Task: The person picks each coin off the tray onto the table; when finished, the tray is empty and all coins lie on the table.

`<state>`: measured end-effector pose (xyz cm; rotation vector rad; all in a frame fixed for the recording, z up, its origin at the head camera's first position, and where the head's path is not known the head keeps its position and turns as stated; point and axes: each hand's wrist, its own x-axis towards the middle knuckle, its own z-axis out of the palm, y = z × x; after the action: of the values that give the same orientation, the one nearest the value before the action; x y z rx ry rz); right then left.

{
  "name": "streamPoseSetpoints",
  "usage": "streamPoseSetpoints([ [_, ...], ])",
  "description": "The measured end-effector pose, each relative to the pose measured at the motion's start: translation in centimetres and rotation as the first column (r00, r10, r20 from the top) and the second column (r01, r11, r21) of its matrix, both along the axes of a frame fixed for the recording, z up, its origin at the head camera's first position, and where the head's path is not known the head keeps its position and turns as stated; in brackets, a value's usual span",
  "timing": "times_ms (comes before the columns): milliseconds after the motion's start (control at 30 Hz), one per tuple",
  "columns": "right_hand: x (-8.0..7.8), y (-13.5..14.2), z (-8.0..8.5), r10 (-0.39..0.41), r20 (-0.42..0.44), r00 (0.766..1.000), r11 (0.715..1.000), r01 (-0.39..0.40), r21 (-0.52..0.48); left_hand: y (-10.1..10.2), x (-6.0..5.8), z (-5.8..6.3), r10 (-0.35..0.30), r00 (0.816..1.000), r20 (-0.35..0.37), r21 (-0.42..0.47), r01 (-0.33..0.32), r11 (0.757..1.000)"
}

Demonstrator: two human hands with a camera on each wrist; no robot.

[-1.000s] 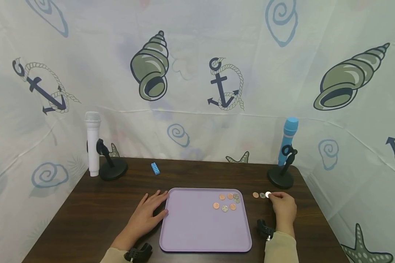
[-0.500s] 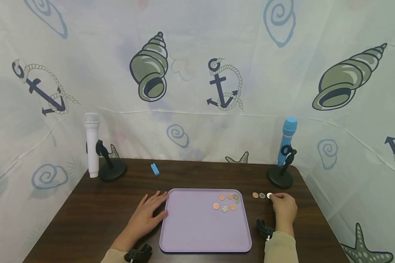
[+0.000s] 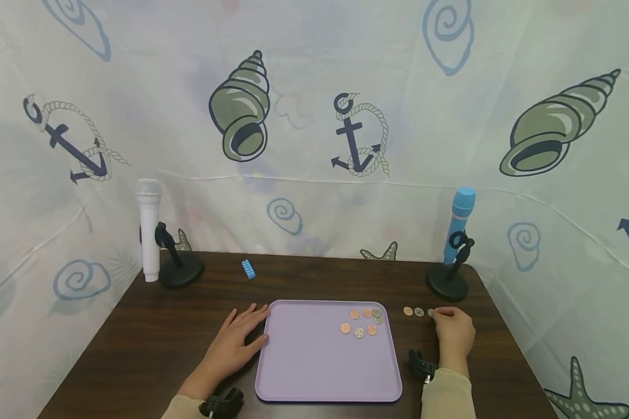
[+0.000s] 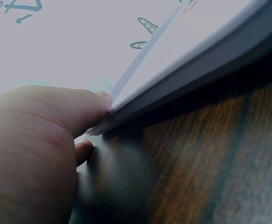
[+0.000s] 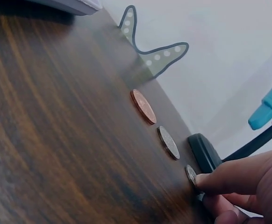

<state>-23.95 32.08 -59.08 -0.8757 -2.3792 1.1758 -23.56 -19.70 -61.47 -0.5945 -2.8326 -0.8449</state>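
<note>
In the head view my right hand [image 3: 453,331] is at the right end of a short row of coins on the table. Its thumb and fingertips pinch the edge of a small silver coin [image 5: 191,174], low at the tabletop. Beside it lie another silver coin [image 5: 168,143] and a copper coin [image 5: 143,107], spaced apart. A lilac tray [image 3: 314,372] stands in the middle, with several copper and silver coins [image 3: 359,333] at its upper right. My left hand [image 3: 236,337] rests with fingers spread at the tray's left edge; its thumb [image 4: 91,108] touches the rim.
Behind the right hand a blue microphone [image 3: 462,203] leans in a black stand [image 3: 447,284]. At back left are a white microphone [image 3: 149,233] and its black stand [image 3: 182,272]. A small blue toy brick [image 3: 248,269] lies behind the tray. A printed cloth [image 3: 314,139] hangs behind the table.
My right hand and the silver coin at its fingertips have shifted slightly right, widening the gap to the middle coin. The coin no longer shines bright white. The left hand stays on the tray edge.
</note>
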Motion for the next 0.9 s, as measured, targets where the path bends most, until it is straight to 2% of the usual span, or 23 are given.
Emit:
streamPoseSetpoints([
  [167, -0.3, 0.4, -0.2, -0.040, -0.036, 0.999, 0.999, 0.039, -0.035, 0.1, 0.0, 0.0, -0.003, 1.000, -0.008, 0.006, 0.003, 1.000],
  [267, -0.5, 0.8, -0.3, -0.072, -0.128, 0.989, 0.976, 0.043, -0.213, 0.2, -0.1, 0.1, -0.006, 1.000, -0.012, 0.006, 0.007, 1.000],
  [333, -0.6, 0.9, -0.2, -0.095, -0.200, 0.975, 0.935, 0.019, -0.355, 0.2, -0.2, 0.2, -0.008, 1.000, -0.016, 0.011, 0.008, 1.000],
  [400, -0.6, 1.0, 0.0, -0.120, -0.265, 0.957, 0.866, -0.030, -0.498, 0.2, -0.2, 0.2, -0.008, 1.000, -0.014, 0.017, 0.008, 1.000],
  [467, -0.6, 0.9, 0.3, -0.131, -0.321, 0.938, 0.795, -0.094, -0.599, 0.2, -0.2, 0.2, -0.008, 1.000, -0.016, 0.020, 0.008, 1.000],
  [567, -0.5, 0.8, 0.5, -0.123, -0.406, 0.905, 0.663, -0.230, -0.713, 0.1, -0.2, 0.1, -0.009, 1.000, -0.020, 0.021, 0.009, 1.000],
  [633, -0.4, 0.7, 0.6, -0.107, -0.479, 0.871, 0.571, -0.340, -0.747, 0.0, -0.1, 0.0, -0.009, 1.000, -0.023, 0.016, 0.009, 1.000],
  [700, -0.4, 0.5, 0.7, -0.052, -0.565, 0.824, 0.497, -0.469, -0.730, 0.0, 0.0, -0.1, -0.007, 1.000, -0.013, 0.017, 0.007, 1.000],
  [767, -0.4, 0.4, 0.6, 0.038, -0.648, 0.760, 0.415, -0.602, -0.682, 0.0, 0.0, 0.0, -0.007, 1.000, -0.006, 0.012, 0.007, 1.000],
  [833, -0.6, 0.2, 0.5, 0.172, -0.706, 0.686, 0.320, -0.717, -0.619, 0.0, 0.0, 0.0, -0.005, 1.000, -0.001, 0.014, 0.005, 1.000],
  [900, -0.9, -0.3, 0.4, 0.330, -0.715, 0.616, 0.247, -0.788, -0.564, 0.1, 0.1, 0.0, -0.004, 1.000, 0.000, 0.017, 0.004, 1.000],
])
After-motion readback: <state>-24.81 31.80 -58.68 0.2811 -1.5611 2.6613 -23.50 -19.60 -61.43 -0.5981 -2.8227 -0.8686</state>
